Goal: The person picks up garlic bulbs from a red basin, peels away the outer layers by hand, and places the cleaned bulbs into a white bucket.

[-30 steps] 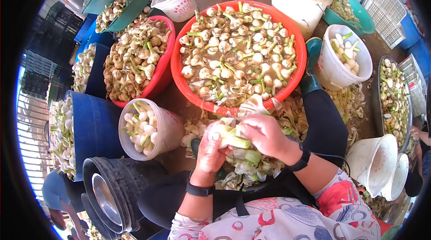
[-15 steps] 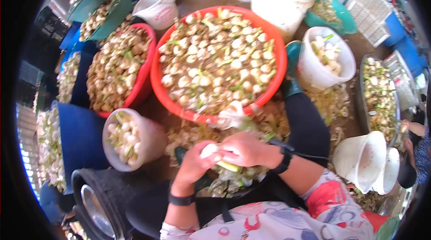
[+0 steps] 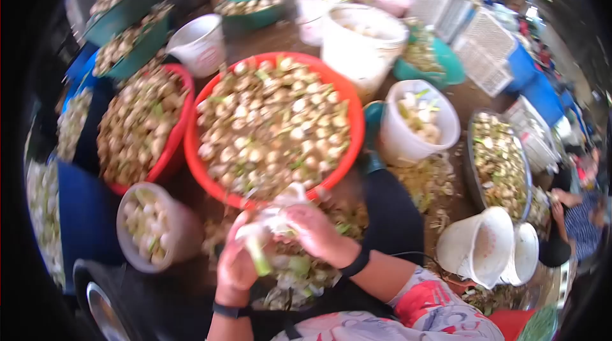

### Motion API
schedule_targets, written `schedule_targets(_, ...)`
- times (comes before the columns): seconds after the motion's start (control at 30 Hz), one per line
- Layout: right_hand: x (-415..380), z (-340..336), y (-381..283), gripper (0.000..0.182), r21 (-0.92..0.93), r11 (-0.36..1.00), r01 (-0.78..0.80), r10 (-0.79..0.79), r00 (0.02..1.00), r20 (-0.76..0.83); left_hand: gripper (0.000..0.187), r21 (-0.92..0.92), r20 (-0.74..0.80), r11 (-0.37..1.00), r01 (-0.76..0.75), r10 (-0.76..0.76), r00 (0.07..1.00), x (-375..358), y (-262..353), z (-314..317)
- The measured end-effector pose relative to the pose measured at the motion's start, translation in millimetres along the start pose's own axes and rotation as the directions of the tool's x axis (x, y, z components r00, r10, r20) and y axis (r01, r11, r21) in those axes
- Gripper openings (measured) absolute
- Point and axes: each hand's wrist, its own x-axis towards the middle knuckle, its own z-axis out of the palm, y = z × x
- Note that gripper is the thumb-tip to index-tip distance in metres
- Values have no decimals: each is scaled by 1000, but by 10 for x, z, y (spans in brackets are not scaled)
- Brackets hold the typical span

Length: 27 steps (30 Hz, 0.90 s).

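A white garlic bulb with a thick green stem (image 3: pixel 258 250) rests in my left hand (image 3: pixel 236 261), its stem end pointing down toward me. My right hand (image 3: pixel 317 231) is beside it, fingers curled on pale, loose skin (image 3: pixel 275 221) between the hands; motion blur softens the detail. Just beyond them stands a large red-orange basin (image 3: pixel 357 130) full of unpeeled bulbs in brownish water. A white wrapping (image 3: pixel 292 194) sits on its near rim. Peeled skins and leaves (image 3: pixel 299 277) lie in a heap below my hands.
To the left are a bucket of peeled bulbs (image 3: pixel 185 239), a red tub (image 3: pixel 182 124) and a blue container (image 3: pixel 89 220). A white bucket (image 3: pixel 440 143) with bulbs stands right, near tipped white buckets (image 3: pixel 468 252) and an oval tub (image 3: pixel 528 181). Another person (image 3: pixel 583 226) sits far right.
The view has shifted, so the basins appear lower and further left. My hands have moved apart a little, and the bulb has turned so its green stem points down, with loose skin between the hands.
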Motion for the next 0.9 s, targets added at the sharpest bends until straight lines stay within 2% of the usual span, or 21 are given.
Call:
schedule_targets(0.03, -5, 6, 69, 24, -260, 946, 191, -182, 982, 57, 42, -40, -23, 998, 44, -45, 999, -14, -6, -44)
schedule_targets(0.07, -29, 34, 83, 25, -195, 973, 122, -108, 991, 77, 37, 218, -15, 976, 22, -20, 1000, -30, -75, -181)
schedule_targets(0.1, 7, 7, 37, 26, -139, 988, 61, -48, 994, 93, 34, 465, 6, 885, 20, -26, 1000, -14, -134, -267)
schedule_targets(0.17, 102, -50, -166, 25, 44, 996, -78, 71, 988, 139, 33, 308, 9, 951, 34, -39, 999, -38, -141, -192)
schedule_targets(0.2, 169, -19, -342, 25, 275, 958, -85, 65, 995, 81, 33, 141, 33, 988, 58, -64, 997, 4, -112, -287)
schedule_targets(0.23, 185, -27, -454, 25, 488, 870, -73, 74, 997, 18, 34, 1, 142, 999, 35, -34, 989, 7, -51, -305)
schedule_targets(0.3, 186, -256, -459, 26, 231, 962, -143, 108, 981, 159, 38, -59, -2, 998, -32, 32, 999, 18, -13, -315)
schedule_targets(0.33, 233, -257, -350, 27, -229, 973, -19, 94, 943, 320, 37, -31, -17, 998, -49, 49, 999, 24, -12, -307)
schedule_targets(0.37, 226, -256, -286, 22, -853, 519, -59, 481, 845, 234, 37, -5, -23, 998, -61, 61, 998, 43, -21, -296)
schedule_targets(0.4, 129, -262, -77, 21, -979, 203, 17, 440, 892, 107, 38, 22, -34, 997, -68, 69, 997, 63, -27, -290)
schedule_targets(0.43, 71, -224, 58, 21, -987, -150, 57, 355, 935, 0, 38, 29, -23, 998, -60, 61, 998, 94, -10, -292)
schedule_targets(0.47, 99, -254, 103, 21, -987, -153, 54, 352, 936, -3, 39, 3, -4, 997, -71, 71, 997, 118, 5, -314)
schedule_targets(0.5, 96, -194, 65, 25, -970, 242, -20, 277, 960, 49, 39, -29, -1, 996, -81, 81, 997, 100, -12, -347)
schedule_targets(0.53, 47, -123, 45, 32, -790, 608, -76, 194, 979, 55, 41, 1, -65, 994, -109, 109, 992, 98, -34, -340)
schedule_targets(0.57, 25, -63, 12, 32, -785, 613, -87, 200, 978, 49, 41, 5, -73, 995, -100, 100, 992, 80, -51, -360)
schedule_targets(0.67, 32, 44, -150, 29, -890, 432, 148, 261, 923, 281, 42, 92, -138, 983, -159, 171, 976, 109, -67, -302)
schedule_targets(0.7, 31, 35, -134, 29, -889, 433, 148, 260, 924, 280, 42, 94, -137, 983, -158, 170, 976, 115, -69, -292)
schedule_targets(0.77, 5, 17, -66, 28, -842, 468, 270, 150, 914, 377, 42, 284, -119, 945, -160, 200, 973, 103, -71, -297)
schedule_targets(0.8, 5, 5, -70, 28, -841, 472, 266, 150, 916, 373, 42, 288, -121, 945, -155, 196, 973, 91, -55, -295)
schedule_targets(0.87, 27, -34, -120, 25, -619, 784, 41, 254, 889, 380, 43, 144, -27, 979, -146, 152, 988, 82, -17, -265)
schedule_targets(0.9, 15, -40, -95, 25, -621, 782, 41, 254, 890, 378, 43, 142, -25, 979, -146, 151, 988, 75, -24, -246)
